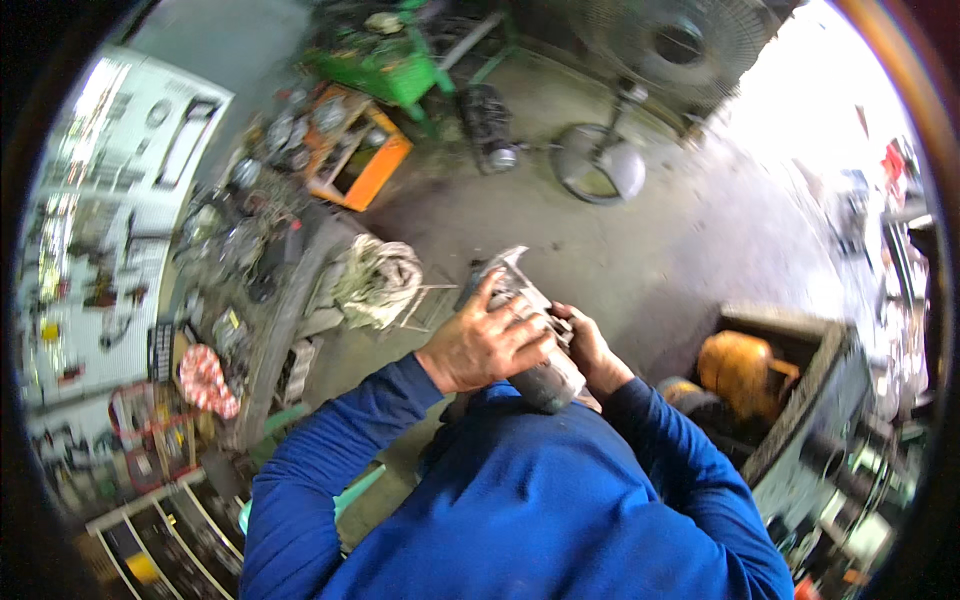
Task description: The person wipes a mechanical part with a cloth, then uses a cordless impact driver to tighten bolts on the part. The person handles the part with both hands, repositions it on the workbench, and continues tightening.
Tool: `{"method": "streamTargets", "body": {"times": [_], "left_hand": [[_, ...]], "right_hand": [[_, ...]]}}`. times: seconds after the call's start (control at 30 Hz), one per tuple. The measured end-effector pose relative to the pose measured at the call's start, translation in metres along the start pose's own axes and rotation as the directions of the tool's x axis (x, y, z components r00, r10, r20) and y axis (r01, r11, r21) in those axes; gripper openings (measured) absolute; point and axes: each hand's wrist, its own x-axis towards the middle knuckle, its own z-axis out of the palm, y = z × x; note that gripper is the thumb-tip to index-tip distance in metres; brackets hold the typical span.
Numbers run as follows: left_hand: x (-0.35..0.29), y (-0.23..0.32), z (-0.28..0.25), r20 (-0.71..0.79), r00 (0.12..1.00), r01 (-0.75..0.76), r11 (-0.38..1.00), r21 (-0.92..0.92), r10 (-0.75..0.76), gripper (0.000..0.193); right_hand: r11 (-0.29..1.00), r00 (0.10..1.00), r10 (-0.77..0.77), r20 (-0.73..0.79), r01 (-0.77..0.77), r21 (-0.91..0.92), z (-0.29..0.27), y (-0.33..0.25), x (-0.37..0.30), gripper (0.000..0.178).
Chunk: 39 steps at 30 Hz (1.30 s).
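Observation:
In front of my chest, both hands hold a grimy metal starter motor (pixel 549 386), its rounded dark end toward my body and its light metal nose pointing away. My left hand (pixel 490 343) lies over its top and left side, fingers spread across the casing. Against its right side, my right hand (pixel 594 358) grips with bent fingers, partly hidden behind the part. The underside of the motor cannot be seen.
A pale rag bundle (pixel 380 282) lies left of the motor. Beyond are an orange box (pixel 372 172), a dark cylindrical part (pixel 486 125) and a pedestal fan (pixel 600 165). At right stands a metal bin (pixel 800 415) holding a yellow-orange part (pixel 738 370). A tool board (pixel 120 200) hangs left.

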Motion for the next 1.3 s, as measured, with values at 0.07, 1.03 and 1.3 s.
{"method": "streamTargets", "body": {"times": [0.07, 1.03, 1.3], "left_hand": [[-0.023, -0.008, -0.010, -0.043, 0.996, 0.076, 0.995, 0.062, -0.074, 0.027], [-0.368, -0.147, 0.176, 0.588, -0.220, 0.025, -0.607, -0.794, -0.779, 0.061], [-0.445, -0.315, 0.251, 0.687, 0.136, 0.852, -0.269, -0.448, -0.714, 0.105]], "right_hand": [[0.986, 0.997, -0.068, -0.035, 0.062, -0.155, 0.028, -0.003, 0.005, 0.042], [0.248, 0.995, 0.020, -0.098, -0.100, -0.964, 0.060, 0.067, 0.297, 0.068], [-0.175, 0.760, -0.243, -0.602, -0.645, -0.744, -0.151, 0.045, 0.144, 0.032]]}}
